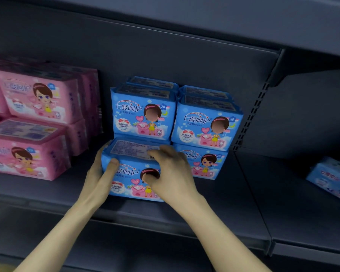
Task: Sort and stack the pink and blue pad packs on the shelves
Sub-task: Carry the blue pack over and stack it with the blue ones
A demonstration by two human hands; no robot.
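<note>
Between left hand (100, 173) and right hand (172, 173), blue pack (132, 152), fingers (112, 163) seemingly clamped on both ends.

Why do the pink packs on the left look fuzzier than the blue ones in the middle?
In the head view, the blue packs at centre are crisp, the pink packs near the left edge are smeared, likely lens or motion blur; the shelf is dim.

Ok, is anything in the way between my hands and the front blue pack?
Nothing visible does. The left hand grips the left end of the blue pack, and the right hand holds its front and top. Both touch it directly.
</note>
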